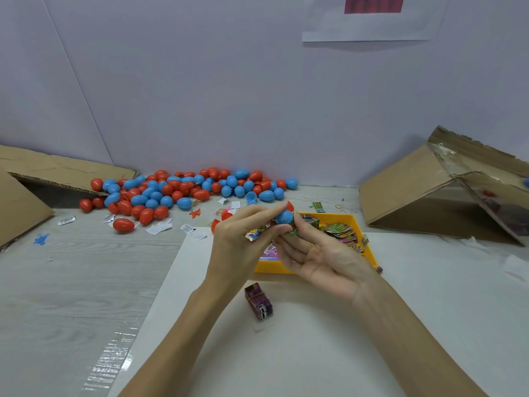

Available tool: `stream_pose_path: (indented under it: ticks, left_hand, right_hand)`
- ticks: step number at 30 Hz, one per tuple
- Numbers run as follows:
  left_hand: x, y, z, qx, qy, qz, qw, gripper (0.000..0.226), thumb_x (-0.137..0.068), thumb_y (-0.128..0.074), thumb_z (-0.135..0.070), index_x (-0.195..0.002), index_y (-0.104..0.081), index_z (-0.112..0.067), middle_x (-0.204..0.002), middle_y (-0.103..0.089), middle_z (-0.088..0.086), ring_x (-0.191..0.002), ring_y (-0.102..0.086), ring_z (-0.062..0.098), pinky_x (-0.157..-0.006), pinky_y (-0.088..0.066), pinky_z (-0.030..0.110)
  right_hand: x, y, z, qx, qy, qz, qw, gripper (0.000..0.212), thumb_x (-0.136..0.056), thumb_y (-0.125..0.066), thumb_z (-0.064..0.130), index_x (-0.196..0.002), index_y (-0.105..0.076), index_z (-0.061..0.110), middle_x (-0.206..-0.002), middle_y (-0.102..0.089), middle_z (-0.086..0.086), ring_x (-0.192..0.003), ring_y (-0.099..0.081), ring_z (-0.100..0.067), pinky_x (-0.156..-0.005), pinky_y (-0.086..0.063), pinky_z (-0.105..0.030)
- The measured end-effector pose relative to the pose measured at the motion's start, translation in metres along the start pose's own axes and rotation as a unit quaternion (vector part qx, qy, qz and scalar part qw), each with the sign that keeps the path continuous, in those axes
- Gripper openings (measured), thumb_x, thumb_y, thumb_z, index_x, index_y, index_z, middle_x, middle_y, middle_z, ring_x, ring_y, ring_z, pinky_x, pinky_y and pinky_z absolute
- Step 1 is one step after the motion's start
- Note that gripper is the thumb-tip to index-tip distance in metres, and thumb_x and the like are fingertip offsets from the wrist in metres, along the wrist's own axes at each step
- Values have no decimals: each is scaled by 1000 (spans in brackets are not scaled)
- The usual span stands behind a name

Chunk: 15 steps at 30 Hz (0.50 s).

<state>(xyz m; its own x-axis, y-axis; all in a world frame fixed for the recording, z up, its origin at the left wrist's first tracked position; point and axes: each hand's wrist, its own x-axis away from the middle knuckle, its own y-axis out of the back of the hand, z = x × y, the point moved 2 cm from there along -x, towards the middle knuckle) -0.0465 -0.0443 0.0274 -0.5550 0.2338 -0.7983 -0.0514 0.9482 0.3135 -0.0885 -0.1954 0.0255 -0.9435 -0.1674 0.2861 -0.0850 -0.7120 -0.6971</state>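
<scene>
Forearms [177, 339] come up from the bottom edge, with a banded bundle [258, 301] on the table [71, 282] between them. Above the tray's [272, 267] near wall the hands meet. The blue egg [284, 216] sits at their fingertips, up and forward of both palms. The right hand [323, 253] lies palm up, thumb pressed to the egg's right side and fingers under it. The left hand [240, 236] pinches a printed packet [254, 233], its forefinger reaching over the egg's top. I cannot tell the egg's long axis; it looks near end-on. The right hand is nearer the egg. The egg pile [171, 193] lies well beyond, boxes [415, 190] flank the sides, and there is open room near the bundle.
</scene>
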Motion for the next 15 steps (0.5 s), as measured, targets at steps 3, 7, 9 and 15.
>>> stream_pose_path:
  ticks: [3,7,9,15]
  left_hand:
    - [1,-3,0,6,20,11,1000,41,-86,-78,-12,-126,-71,-9,-116,-73,1,-107,-66,8,-94,-53,23]
    - [4,-9,2,45,61,15,997,43,-87,-78,-12,-130,-69,-14,-124,-72,-8,-116,-67,11,-101,-51,26]
    - [3,-8,5,96,94,18,991,43,-86,-79,-11,-128,-70,-14,-123,-73,-9,-117,-67,12,-102,-51,25]
    - [2,-2,15,199,171,54,964,40,-80,-79,-22,-120,-74,-19,-118,-75,-9,-115,-69,10,-97,-52,20]
  right_hand:
    - [0,-1,0,-22,-3,-1,1000,39,-75,-82,21,-110,-77,4,-110,-75,-18,-94,-77,-26,-81,-64,-37]
    - [-1,-1,0,-46,-12,11,999,35,-74,-83,20,-104,-80,2,-106,-76,-14,-89,-77,-23,-84,-63,-38]
    - [0,-1,-2,-51,-18,11,998,33,-74,-83,20,-101,-81,2,-111,-76,-14,-93,-77,-25,-82,-63,-38]
    - [-1,-1,-6,-55,-34,-9,998,40,-71,-84,19,-107,-79,1,-112,-75,-17,-100,-76,-27,-84,-60,-39]
